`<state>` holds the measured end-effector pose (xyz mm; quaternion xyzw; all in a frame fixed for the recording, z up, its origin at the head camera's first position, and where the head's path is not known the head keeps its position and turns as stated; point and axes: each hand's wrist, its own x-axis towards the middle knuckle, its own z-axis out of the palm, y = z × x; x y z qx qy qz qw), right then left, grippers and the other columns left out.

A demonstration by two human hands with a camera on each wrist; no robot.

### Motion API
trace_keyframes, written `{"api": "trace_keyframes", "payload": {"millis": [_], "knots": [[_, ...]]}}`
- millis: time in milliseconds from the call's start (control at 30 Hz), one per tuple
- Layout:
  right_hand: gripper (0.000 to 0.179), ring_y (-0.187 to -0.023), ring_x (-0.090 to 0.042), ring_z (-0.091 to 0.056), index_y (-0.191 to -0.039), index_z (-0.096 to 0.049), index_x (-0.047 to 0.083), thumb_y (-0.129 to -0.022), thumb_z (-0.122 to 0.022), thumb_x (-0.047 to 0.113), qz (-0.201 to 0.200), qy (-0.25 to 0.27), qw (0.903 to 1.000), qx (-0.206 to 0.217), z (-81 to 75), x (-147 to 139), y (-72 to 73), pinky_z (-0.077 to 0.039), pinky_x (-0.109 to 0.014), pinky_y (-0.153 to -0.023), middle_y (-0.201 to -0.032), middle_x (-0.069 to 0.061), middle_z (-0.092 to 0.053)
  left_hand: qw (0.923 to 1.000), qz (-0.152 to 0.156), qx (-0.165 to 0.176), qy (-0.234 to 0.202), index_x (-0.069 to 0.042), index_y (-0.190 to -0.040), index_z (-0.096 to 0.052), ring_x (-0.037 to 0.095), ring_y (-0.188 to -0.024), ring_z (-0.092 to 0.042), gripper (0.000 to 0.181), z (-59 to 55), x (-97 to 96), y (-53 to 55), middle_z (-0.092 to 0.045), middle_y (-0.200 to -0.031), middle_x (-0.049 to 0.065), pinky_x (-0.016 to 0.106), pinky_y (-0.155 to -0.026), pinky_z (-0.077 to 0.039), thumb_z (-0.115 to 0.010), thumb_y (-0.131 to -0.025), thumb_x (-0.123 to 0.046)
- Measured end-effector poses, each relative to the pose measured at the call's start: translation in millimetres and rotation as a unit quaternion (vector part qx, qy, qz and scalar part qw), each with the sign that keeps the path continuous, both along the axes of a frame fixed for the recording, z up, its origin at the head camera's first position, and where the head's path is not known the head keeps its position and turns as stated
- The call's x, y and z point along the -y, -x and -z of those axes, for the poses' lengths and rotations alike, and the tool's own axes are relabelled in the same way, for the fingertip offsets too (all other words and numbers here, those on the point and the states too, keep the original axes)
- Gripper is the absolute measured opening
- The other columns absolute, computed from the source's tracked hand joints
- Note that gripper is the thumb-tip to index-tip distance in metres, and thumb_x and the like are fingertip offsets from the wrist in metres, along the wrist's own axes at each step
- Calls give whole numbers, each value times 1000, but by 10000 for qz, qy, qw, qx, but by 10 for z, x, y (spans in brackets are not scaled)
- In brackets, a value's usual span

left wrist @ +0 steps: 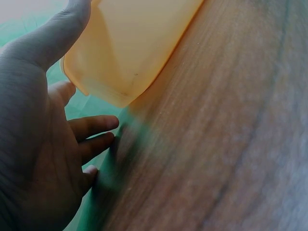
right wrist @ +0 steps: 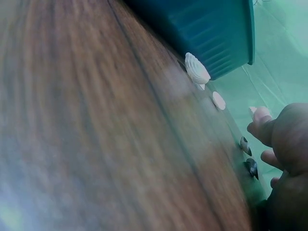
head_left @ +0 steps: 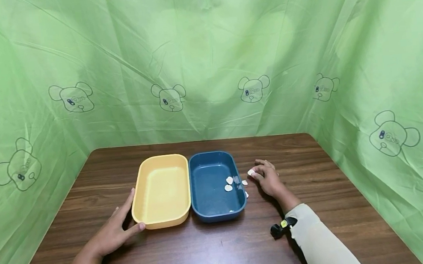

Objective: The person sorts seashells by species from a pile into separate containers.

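Note:
My left hand [head_left: 111, 233] rests against the near left corner of a yellow plastic bin [head_left: 136, 213], thumb at the front and fingers spread along the side. In the left wrist view, its other fingers [left wrist: 94, 126] extend loosely beside the bin. Between thumb and fingertips, my right hand [head_left: 270, 181] pinches a small white seashell [head_left: 251, 172], right of a blue bin [head_left: 220, 218]. Inside the blue bin lie white shells [head_left: 228, 188]. On the table beside it, the right wrist view shows a ribbed white shell [right wrist: 197, 69], a smoother pale shell [right wrist: 219, 100] and two dark shells [right wrist: 251, 168] near my hand.
Both bins stand side by side on a brown wood-grain table [head_left: 216, 252]. A green curtain [head_left: 209, 115] printed with bear faces hangs behind the table and along both sides. Each wrist carries a black camera band [head_left: 283, 227].

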<state>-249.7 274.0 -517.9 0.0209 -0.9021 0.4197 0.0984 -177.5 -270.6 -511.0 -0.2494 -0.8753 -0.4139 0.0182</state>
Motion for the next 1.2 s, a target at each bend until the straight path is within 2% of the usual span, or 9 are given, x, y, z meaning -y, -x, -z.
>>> {"api": "trace_keyframes", "payload": {"millis": [233, 433, 700, 900, 1200], "knots": [[12, -157, -53, -31, -107, -76, -6, -104, -69, 4, -9, 23, 9998, -221, -25, 12, -13, -20, -69, -132, -160, -29, -53, 10000, 32, -16, 2, -24, -178, -7, 65, -154, -27, 112, 13, 5, 12, -25, -177, 32, 91, -121, -8, -83, -95, -25], [12, -155, -55, -28, -107, -75, -10, -104, -68, 1, -27, 166, 9995, -268, -43, -6, -18, -20, -67, -131, -160, -32, -50, 10000, 56, 7, 18, -24, -178, -7, 65, -154, -27, 112, 13, -6, 21, -24, -177, 32, 91, -121, -9, -83, -95, -25], [14, -160, -52, -22, -105, -75, -6, -107, -65, 4, -50, 185, 9994, -292, -158, 38, -44, -14, -70, -132, -165, -28, -45, 10000, -4, 36, 20, -26, -178, -7, 66, -154, -27, 112, 17, 14, 7, -25, -178, 31, 88, -124, -7, -83, -96, -26], [16, -160, -51, -24, -109, -75, -6, -108, -63, 5, -21, 33, 9993, -383, -219, 92, -70, -18, -70, -130, -164, -26, -46, 10000, -14, 57, 18, -26, -178, -7, 67, -154, -27, 112, 12, 16, -6, -26, -177, 31, 88, -124, -7, -83, -96, -26], [12, -160, -53, -24, -107, -76, -5, -104, -67, 2, -175, 80, 9978, -639, -313, 192, -114, -16, -72, -131, -162, -28, -49, 10000, -16, 74, 21, -26, -178, -7, 66, -154, -27, 112, 2, 13, 2, -27, -177, 32, 89, -123, -8, -83, -96, -26]]}}
